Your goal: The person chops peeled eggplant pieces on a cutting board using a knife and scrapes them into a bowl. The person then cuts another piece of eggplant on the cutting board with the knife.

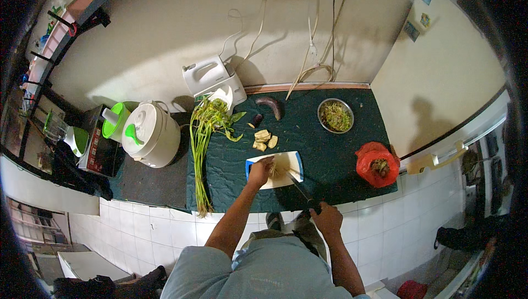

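My left hand [260, 172] rests over the left part of a white cutting board [284, 181] with blue ends. Its fingers are on small pale pieces of food [274, 169], too small to make out fully. My right hand [328, 219] grips the dark handle of a kitchen knife [303, 192], whose blade reaches onto the right part of the board. Beyond the board lie several pale cut chunks [262, 135], a short dark purple eggplant piece [256, 120] and a curved purple eggplant [271, 105].
Long-stemmed leafy greens [201, 150] lie left of the board. Further left stands a white rice cooker [154, 138]; a white hand mixer [210, 74] is by the wall. At right are a metal bowl of chopped greens [335, 115] and a red plastic bag [371, 175] holding scraps.
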Action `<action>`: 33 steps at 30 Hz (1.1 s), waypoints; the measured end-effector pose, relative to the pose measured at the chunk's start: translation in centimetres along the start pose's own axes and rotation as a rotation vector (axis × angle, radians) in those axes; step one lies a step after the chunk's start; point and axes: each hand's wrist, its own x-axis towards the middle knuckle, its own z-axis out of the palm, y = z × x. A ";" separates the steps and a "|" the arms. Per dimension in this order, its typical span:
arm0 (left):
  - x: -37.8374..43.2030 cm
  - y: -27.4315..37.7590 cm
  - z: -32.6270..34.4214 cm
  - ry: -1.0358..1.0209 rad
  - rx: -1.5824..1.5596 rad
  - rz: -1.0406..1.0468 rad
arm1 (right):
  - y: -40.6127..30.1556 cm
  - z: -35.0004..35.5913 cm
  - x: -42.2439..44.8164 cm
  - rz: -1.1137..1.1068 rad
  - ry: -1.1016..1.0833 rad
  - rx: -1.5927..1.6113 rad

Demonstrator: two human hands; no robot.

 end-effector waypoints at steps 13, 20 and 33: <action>-2.1 -1.3 -0.9 0.155 -0.081 -0.160 | -2.0 2.8 -1.2 0.016 0.113 0.094; -4.4 -2.2 -2.5 0.264 -0.272 -0.315 | -4.3 6.2 -0.2 0.055 0.040 0.138; -7.1 -1.7 -2.8 0.200 -0.533 -0.353 | -8.6 7.7 -0.8 -0.161 -0.117 0.154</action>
